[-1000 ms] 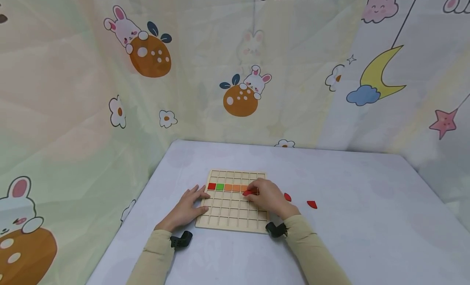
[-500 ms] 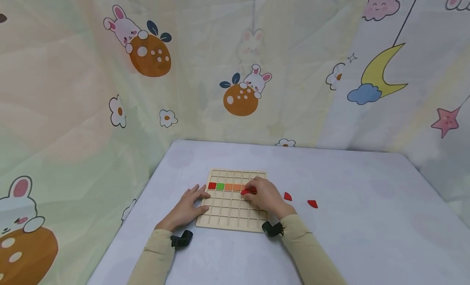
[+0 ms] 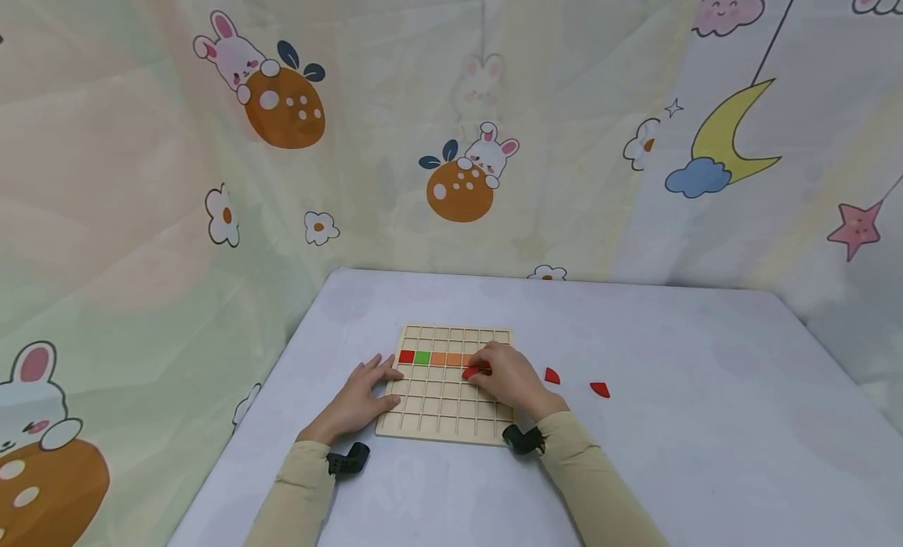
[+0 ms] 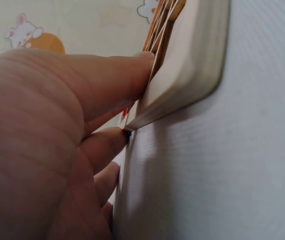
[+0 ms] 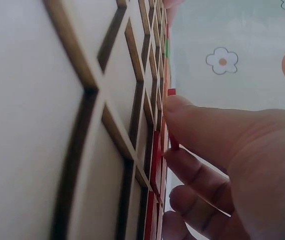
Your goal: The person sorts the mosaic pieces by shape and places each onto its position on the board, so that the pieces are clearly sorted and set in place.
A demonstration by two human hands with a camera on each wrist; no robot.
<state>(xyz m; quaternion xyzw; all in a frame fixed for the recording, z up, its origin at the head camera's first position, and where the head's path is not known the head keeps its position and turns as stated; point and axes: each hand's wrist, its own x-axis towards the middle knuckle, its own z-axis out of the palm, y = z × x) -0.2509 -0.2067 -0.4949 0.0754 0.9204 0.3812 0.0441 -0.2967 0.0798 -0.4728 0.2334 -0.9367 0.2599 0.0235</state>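
In the head view a wooden grid board (image 3: 440, 414) lies on the table. One row of it holds a red square (image 3: 407, 357), a green square (image 3: 422, 358) and several orange squares (image 3: 445, 359). My left hand (image 3: 355, 400) rests on the board's left edge, its thumb on top in the left wrist view. Over the right part of that row, my right hand (image 3: 517, 381) pinches a thin red piece (image 5: 174, 140) between thumb and index finger. Red pieces (image 5: 155, 162) sit in cells below it in the right wrist view. The fingers partly hide the held piece's outline.
Two red quarter-circle pieces, a nearer one (image 3: 552, 376) and a farther one (image 3: 600, 390), lie on the white tablecloth (image 3: 705, 422) right of the board. A printed curtain (image 3: 578, 179) hangs behind the table.
My right hand has shifted slightly left with the red piece between its fingers. The left hand and the board stay in place.
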